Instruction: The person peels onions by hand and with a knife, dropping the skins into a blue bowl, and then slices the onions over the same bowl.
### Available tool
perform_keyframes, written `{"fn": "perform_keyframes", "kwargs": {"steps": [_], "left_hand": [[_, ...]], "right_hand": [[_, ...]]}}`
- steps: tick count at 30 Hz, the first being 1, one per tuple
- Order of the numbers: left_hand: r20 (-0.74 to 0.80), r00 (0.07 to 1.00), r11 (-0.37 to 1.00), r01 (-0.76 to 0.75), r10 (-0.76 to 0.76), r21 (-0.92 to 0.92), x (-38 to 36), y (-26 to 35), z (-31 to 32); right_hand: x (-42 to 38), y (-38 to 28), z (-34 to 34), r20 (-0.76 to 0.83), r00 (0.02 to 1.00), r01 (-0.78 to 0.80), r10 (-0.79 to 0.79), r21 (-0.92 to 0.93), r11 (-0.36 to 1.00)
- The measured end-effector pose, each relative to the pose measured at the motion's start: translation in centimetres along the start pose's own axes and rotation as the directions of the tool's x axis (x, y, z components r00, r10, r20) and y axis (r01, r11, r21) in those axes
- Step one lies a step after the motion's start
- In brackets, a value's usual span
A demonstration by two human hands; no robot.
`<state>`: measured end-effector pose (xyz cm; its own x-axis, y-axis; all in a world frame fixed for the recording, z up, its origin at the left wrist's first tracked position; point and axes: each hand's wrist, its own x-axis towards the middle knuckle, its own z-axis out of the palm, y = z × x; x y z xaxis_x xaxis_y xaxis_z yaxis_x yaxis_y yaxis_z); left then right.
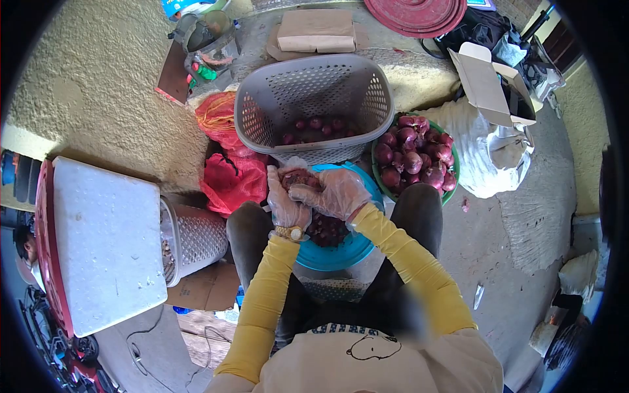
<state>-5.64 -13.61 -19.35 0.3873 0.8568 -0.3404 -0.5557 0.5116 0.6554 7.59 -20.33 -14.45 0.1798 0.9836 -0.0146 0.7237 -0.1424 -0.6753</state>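
Observation:
Both my hands, in clear plastic gloves, meet over a blue basin (334, 259) between my knees. My left hand (286, 204) is closed round a red onion (300, 177) from the left side. From the right, my right hand (339, 192) grips the same onion, its thumb lying across the front. Dark red onion skins (325, 229) lie in the basin below my wrists. Just beyond stands a grey perforated basket (314, 154) with several onions (316, 123) at its bottom. A green-rimmed container (454, 187) heaped with red onions (413, 162) sits by my right knee.
Red mesh sacks (232, 180) lie left of the basket. A white foam board (108, 242) and a light perforated basket (200, 236) stand at the left. On the right are a white sack (488, 147) and an open cardboard box (481, 85). A red lid (419, 14) lies at the back.

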Motion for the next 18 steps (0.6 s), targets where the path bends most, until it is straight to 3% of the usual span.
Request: {"fn": "perform_keyframes", "kwargs": {"steps": [2, 3, 5, 8, 12, 15, 18], "left_hand": [[0.011, 0.987, 0.987, -0.16, 0.16, 0.009, 0.0, -0.8, -0.4], [0.009, 0.987, 0.987, -0.16, 0.16, 0.009, 0.0, -1.0, -0.5], [-0.087, 0.958, 0.962, -0.271, 0.272, 0.016, 0.2, -1.2, -0.5], [-0.144, 0.962, 0.969, -0.242, 0.232, -0.057, -0.2, -0.7, 0.6], [-0.159, 0.949, 0.962, -0.273, 0.271, 0.01, -0.3, -0.7, 0.5], [-0.065, 0.948, 0.95, -0.312, 0.313, 0.019, -0.2, -0.5, 0.4], [-0.139, 0.959, 0.965, -0.258, 0.249, -0.052, 0.0, -1.0, 0.1]], "right_hand": [[-0.2, -0.5, 0.1, 0.012, 0.999, -0.044, 0.043, 0.108, 0.993], [-0.2, -0.2, 0.9, 0.013, 0.999, -0.044, 0.043, 0.109, 0.993], [0.0, 0.7, 2.8, 0.021, 0.999, -0.047, 0.043, 0.277, 0.96], [-0.3, 0.0, 2.0, 0.056, 0.998, -0.041, 0.025, 0.316, 0.948], [-0.4, -0.2, 2.4, 0.011, 1.0, -0.003, 0.0, 0.362, 0.932], [-0.5, -0.3, 2.3, 0.057, 0.998, -0.044, 0.023, 0.4, 0.916], [-0.5, 0.1, 2.5, 0.038, 0.999, -0.048, 0.037, 0.383, 0.922]]}}
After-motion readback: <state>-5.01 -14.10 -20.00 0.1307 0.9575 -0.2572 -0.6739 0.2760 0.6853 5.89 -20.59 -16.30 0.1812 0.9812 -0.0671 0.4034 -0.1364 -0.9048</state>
